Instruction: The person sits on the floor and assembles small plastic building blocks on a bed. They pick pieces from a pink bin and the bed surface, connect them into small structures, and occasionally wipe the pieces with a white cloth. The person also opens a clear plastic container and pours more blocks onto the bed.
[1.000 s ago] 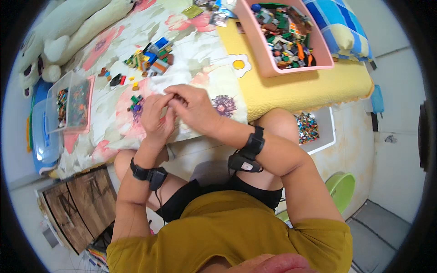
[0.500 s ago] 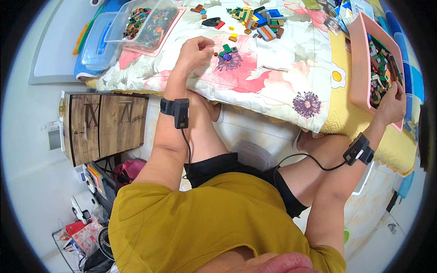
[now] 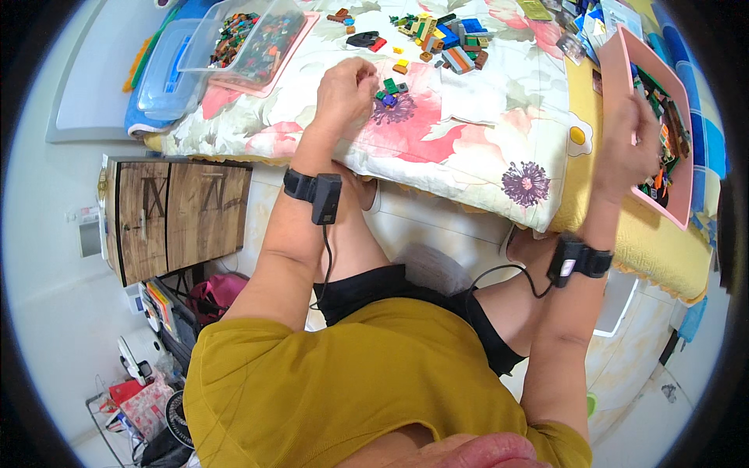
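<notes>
My left hand (image 3: 346,92) is over the flowered cloth, its fingers curled inward; whatever they hold, if anything, is hidden. Just right of it lie a small green brick (image 3: 391,86), a purple piece (image 3: 389,101) and a dark grey brick (image 3: 402,87). My right hand (image 3: 628,148) is smeared by motion at the near left side of the pink bin (image 3: 677,210), which is full of mixed toy bricks (image 3: 672,129). I cannot make out its fingers or anything in them.
A larger pile of bricks (image 3: 452,43) lies at the back of the cloth (image 3: 499,156), near a black piece (image 3: 361,39). A clear box (image 3: 195,61) of bricks and a blue-tinted lid (image 3: 162,97) are at the far left. Cables run from both wrist devices.
My right hand has come out of the pink bin's bricks and moved left, over its side. My left hand has shifted slightly right, closer to the small bricks, with its fingers curled more.
</notes>
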### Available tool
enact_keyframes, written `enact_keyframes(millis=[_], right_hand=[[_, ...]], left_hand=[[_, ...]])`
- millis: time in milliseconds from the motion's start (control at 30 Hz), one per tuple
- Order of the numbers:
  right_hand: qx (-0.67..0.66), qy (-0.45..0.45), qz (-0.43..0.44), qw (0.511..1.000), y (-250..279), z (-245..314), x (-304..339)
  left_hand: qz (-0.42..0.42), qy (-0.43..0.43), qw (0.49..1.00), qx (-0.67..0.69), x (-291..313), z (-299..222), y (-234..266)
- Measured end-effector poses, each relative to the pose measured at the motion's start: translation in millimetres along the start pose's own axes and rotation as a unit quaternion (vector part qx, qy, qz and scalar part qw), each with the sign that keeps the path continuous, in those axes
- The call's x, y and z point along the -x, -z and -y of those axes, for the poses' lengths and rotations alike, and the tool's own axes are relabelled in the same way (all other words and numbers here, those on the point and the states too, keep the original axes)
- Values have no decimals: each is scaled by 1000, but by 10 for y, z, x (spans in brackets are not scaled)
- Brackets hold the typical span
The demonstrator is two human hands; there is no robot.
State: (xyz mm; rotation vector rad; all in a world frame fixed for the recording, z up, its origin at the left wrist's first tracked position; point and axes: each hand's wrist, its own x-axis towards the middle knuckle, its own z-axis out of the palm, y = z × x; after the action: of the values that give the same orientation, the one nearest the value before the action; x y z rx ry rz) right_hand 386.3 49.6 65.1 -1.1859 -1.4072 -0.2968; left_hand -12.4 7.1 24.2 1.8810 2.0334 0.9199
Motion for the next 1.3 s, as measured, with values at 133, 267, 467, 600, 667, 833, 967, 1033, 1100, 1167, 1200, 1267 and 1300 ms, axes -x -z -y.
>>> enact_keyframes(millis=[133, 267, 467, 600, 667, 833, 967, 1033, 1100, 1167, 1200, 1267, 1300], right_hand=[[-346, -327, 228, 849, -275, 722, 578], [-475, -528, 399, 581, -354, 1072, 848], [-543, -672, 334, 377, -361, 1006, 931], [-616, -647, 364, 265, -334, 799, 810], [-624, -557, 347, 424, -288, 572, 607], [-506, -466, 83, 721, 112, -364, -178], [-388, -470, -39, 792, 400, -798, -428], [-282, -437, -63, 852, 426, -804, -447], [-182, -389, -82, 899, 407, -694, -419], [-100, -316, -82, 940, 325, -526, -362], [-73, -310, -75, 945, 288, -426, -319], [-112, -255, -58, 959, 138, -222, -211], [-132, -227, -50, 964, 61, -113, -133]], left_hand=[[-177, -189, 962, 89, 3, -346, -194], [-148, -332, 925, 108, 237, -715, -409], [-62, -383, 912, 136, 459, -1005, -497], [-116, -320, 934, 110, 323, -831, -418], [-164, -272, 947, 51, 176, -599, -318], [6, 54, 991, 122, -26, 51, 55], [175, 76, 980, 60, -8, 126, 77], [185, 70, 978, 68, 13, 54, 47], [197, 86, 973, 82, 23, -17, 40], [217, 79, 971, 59, 39, -41, 76], [224, 70, 971, 51, 43, -38, 92], [234, 70, 969, 46, 34, -6, 103], [238, 67, 968, 46, 29, 15, 95]])
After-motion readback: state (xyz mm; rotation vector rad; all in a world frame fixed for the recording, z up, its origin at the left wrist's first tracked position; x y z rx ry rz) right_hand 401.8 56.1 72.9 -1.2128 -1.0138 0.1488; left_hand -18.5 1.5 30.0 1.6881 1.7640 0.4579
